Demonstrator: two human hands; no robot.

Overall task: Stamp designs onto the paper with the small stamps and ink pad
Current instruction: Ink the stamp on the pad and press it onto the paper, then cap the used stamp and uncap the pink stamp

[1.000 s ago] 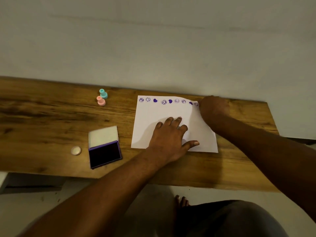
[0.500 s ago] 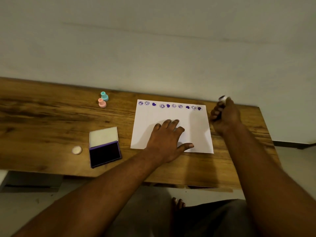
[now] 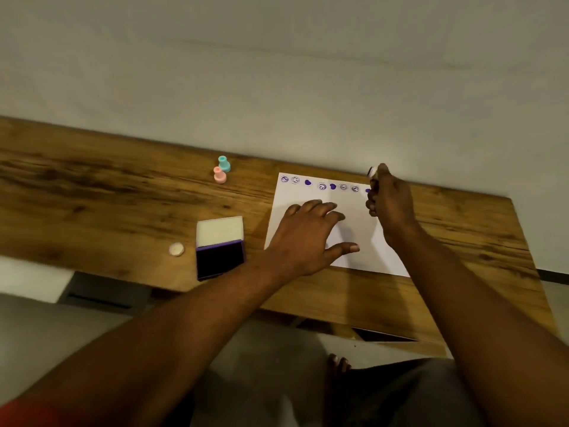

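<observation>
Paper: white rectangular sheet, centre frame, flat on the brown wooden table.
Prints: purple row along the sheet's far edge, round faces and solid hearts; finer detail too small to read.
Left hand: fingers straight and spread, pressing the sheet.
Right hand: over the sheet's upper right corner, fingers curled round a small pale stamp.
Ink pad: purple square pad, lid open, left of the sheet.
Spare stamps: pink plastic stamp and teal plastic stamp, upright, side by side, upper left of the sheet.

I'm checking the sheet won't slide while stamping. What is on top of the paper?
The left hand lies flat on the paper, fingers spread. A row of purple prints runs along its far edge. The right hand, gripping a stamp, hides the row's right end.
</observation>
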